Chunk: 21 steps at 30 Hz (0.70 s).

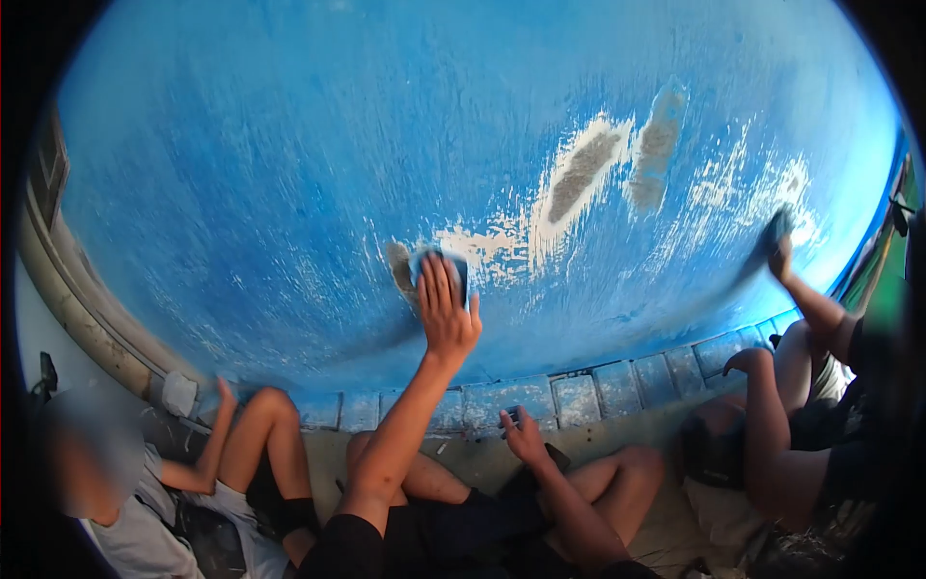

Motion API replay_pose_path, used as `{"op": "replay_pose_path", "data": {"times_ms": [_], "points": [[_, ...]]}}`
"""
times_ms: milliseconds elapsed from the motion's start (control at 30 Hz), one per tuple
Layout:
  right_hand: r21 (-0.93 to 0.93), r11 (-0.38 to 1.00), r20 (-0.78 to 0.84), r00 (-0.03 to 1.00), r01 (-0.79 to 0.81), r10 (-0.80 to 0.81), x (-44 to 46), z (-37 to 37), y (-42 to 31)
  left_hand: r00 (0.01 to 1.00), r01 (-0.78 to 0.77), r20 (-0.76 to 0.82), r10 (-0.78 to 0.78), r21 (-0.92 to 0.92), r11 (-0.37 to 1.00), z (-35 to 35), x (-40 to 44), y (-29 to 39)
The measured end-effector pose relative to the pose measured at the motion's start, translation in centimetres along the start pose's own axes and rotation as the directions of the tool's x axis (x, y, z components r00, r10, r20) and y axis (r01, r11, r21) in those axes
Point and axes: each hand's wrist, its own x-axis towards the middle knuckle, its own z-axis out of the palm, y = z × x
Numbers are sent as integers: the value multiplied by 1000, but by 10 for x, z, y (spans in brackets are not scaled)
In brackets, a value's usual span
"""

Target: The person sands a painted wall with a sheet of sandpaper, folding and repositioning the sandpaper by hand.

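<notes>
My left hand point(449, 309) presses a dark sheet of sandpaper point(460, 270) flat against the blue painted wall point(318, 164), fingers extended upward over it. A grey bare patch point(400, 267) lies just left of the sheet. White scraped paint point(492, 248) spreads to its upper right. My right hand point(525, 436) is low, above my lap, with its fingers closed around a small dark object point(509, 417) whose kind I cannot make out.
At right, a co-worker's hand point(780, 259) holds a dark pad point(777, 226) on the wall. Another person point(164, 521) sits at left, one hand near the wall's base. Grey paving blocks point(506, 400) line the wall's foot. Two larger grey patches point(584, 174) mark the wall.
</notes>
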Motion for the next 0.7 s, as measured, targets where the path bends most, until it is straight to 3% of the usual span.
{"op": "replay_pose_path", "data": {"times_ms": [133, 200, 333, 433, 500, 600, 700], "points": [[-2, 1000, 20, 1000, -17, 17, -7, -8, -12, 984, 28, 173, -32, 25, 999, 15, -61, -4], [18, 1000, 4, 1000, -26, 26, -11, -8, -15, 988, 58, 143, -54, -22, 998, 13, -48, -3], [81, 995, -30, 998, 52, -49, -9, -9, -21, 991, 14, -132, -21, -52, 999, -27, 47, 8], [156, 987, -51, 998, 32, -24, -4, -8, -26, 988, -15, -156, -1, -97, 995, -59, 106, 16], [171, 985, -49, 999, -2, 11, -1, -9, -22, 958, -18, -284, -29, -163, 987, -66, 117, 19], [226, 974, -46, 998, -19, 30, -1, -7, -26, 974, 31, -207, -88, -268, 963, -34, 63, 19], [278, 960, -82, 997, 33, -11, 2, -7, -21, 998, 50, 34, -44, -226, 973, 17, -47, 6]]}}
